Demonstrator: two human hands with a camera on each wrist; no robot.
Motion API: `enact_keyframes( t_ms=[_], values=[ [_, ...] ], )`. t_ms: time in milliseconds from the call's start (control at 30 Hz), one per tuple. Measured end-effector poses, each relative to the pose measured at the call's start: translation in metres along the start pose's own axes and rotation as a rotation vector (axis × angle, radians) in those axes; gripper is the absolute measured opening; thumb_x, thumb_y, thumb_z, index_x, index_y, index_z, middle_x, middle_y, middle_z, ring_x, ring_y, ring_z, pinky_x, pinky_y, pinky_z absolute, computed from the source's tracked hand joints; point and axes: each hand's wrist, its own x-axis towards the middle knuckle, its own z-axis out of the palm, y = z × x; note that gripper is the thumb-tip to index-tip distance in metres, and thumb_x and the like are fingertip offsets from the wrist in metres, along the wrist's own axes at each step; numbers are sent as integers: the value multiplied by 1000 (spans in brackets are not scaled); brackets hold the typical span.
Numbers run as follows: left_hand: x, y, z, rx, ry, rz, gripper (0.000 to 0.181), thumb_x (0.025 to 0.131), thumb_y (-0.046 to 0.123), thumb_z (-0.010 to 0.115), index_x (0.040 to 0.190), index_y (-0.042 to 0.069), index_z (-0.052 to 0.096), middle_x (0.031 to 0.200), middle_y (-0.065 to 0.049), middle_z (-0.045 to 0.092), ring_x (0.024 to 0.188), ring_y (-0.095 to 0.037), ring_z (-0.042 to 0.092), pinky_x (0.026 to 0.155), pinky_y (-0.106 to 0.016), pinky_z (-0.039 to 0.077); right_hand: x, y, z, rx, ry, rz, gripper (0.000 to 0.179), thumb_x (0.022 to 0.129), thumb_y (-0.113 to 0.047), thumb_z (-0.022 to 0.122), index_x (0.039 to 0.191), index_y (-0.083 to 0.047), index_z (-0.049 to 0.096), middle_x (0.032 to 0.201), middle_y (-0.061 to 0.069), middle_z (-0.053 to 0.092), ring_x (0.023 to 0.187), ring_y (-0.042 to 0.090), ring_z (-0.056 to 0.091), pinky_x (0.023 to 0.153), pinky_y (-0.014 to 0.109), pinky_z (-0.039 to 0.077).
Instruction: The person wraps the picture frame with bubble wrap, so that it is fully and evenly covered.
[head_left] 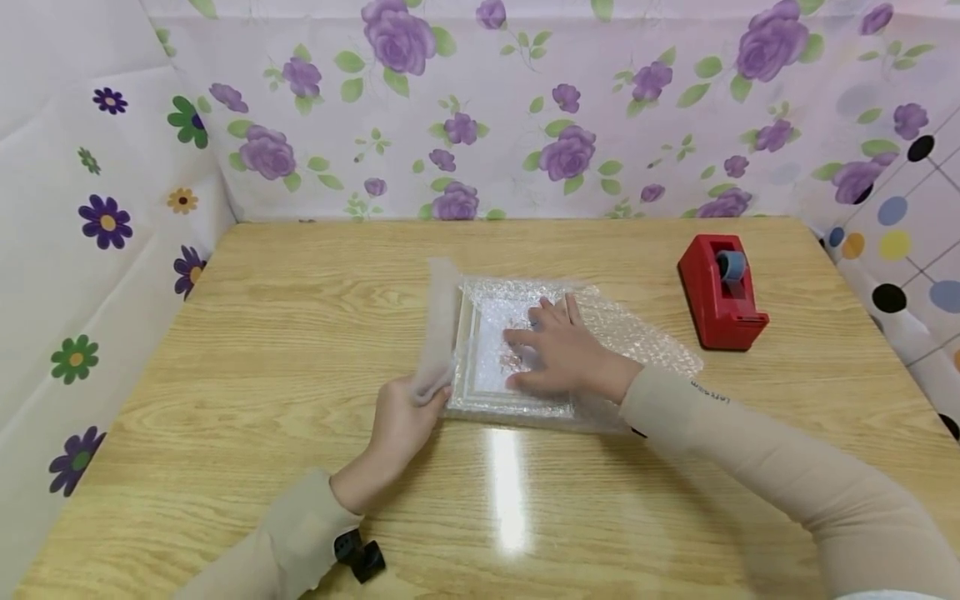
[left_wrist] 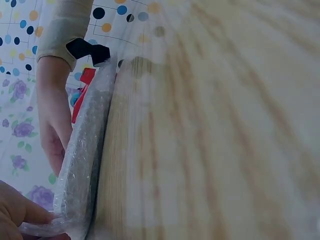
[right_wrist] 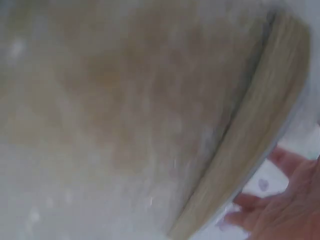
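A picture frame (head_left: 463,358) with a light border and a white picture lies on the table, partly covered by clear bubble wrap (head_left: 637,329). My left hand (head_left: 401,417) pinches the lower end of a folded wrap flap (head_left: 441,321) at the frame's left side. In the left wrist view, thumb and fingers of the left hand (left_wrist: 20,212) grip the bubble wrap (left_wrist: 82,150) at its near corner. Fingers spread, my right hand (head_left: 562,354) rests on the covered front of the frame. The right wrist view shows the right hand (right_wrist: 290,200) beside a wood-coloured edge (right_wrist: 245,130), with blurred wrap in front.
A red tape dispenser (head_left: 712,304) with a blue roll stands at the right, beyond the loose end of the wrap. The wooden table (head_left: 300,333) meets floral sheeting (head_left: 510,108) at the back, with patterned sheets along both sides.
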Motion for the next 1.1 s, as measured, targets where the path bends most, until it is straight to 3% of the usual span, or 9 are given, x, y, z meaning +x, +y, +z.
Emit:
enact_keyframes(
  t_ms=[200, 400, 567, 700, 800, 867, 933, 1033, 1100],
  values=[
    [1, 1, -1, 53, -26, 17, 12, 77, -4, 72, 82, -14, 67, 74, -24, 69, 63, -19, 60, 62, -42, 58, 3, 22, -4, 35, -78, -67, 81, 76, -63, 66, 143, -23, 45, 147, 19, 39, 142, 41, 23, 115, 63, -4],
    [1, 5, -1, 129, -30, 39, 15, 77, -4, 71, 85, -15, 66, 76, -26, 69, 67, -25, 64, 61, -43, 58, 3, 34, -4, 160, -77, -83, 98, 69, -57, 75, 145, -8, 38, 150, 16, 36, 142, 35, 24, 117, 60, -2],
    [2, 10, -1, 128, -60, 44, 29, 74, -9, 66, 102, -13, 62, 91, -26, 67, 85, -35, 66, 76, -48, 57, 1, 36, 0, 148, -54, -86, 95, 70, -56, 76, 143, -5, 41, 148, 15, 38, 143, 36, 23, 116, 61, -1],
    [4, 13, -3, 97, -172, 38, 37, 76, -11, 62, 113, -7, 55, 93, -20, 62, 88, -33, 61, 81, -48, 55, 0, 38, 3, 136, -23, -96, 93, 70, -55, 76, 141, -5, 43, 147, 17, 38, 144, 38, 17, 117, 60, -1],
    [5, 11, -7, -3, -277, -30, 48, 76, -7, 61, 122, -2, 50, 98, -17, 59, 90, -30, 56, 79, -45, 55, -1, 38, 3, 135, -20, -77, 93, 69, -56, 76, 142, -6, 44, 150, 22, 30, 144, 42, 7, 117, 59, -2],
    [6, 8, -11, -104, -362, -62, 60, 77, -6, 60, 134, 1, 43, 113, -19, 56, 102, -32, 54, 87, -47, 52, -2, 38, 3, 132, -29, -50, 93, 69, -57, 76, 142, -9, 44, 152, 25, 22, 144, 45, 1, 117, 58, -4],
    [9, 3, -18, -201, -476, -78, 75, 76, -6, 58, 145, 6, 31, 133, -21, 45, 116, -36, 47, 86, -52, 52, -4, 37, 3, 138, -38, -23, 93, 69, -58, 75, 143, -12, 43, 153, 27, 15, 143, 47, -4, 117, 58, -4],
    [15, -8, -32, -282, -666, -16, 83, 81, -10, 49, 153, 9, 13, 154, -20, 20, 139, -39, 24, 104, -62, 35, -4, 36, 3, 154, -49, 0, 93, 69, -58, 75, 144, -15, 42, 155, 28, 10, 143, 47, -6, 117, 59, -1],
    [20, -14, -41, -276, -759, 46, 81, 81, -13, 42, 153, 8, 11, 158, -17, 11, 143, -38, 13, 109, -64, 26, -4, 36, 3, 159, -48, -4, 93, 69, -59, 75, 144, -15, 42, 155, 28, 10, 143, 48, -4, 117, 60, 1]
  ],
)
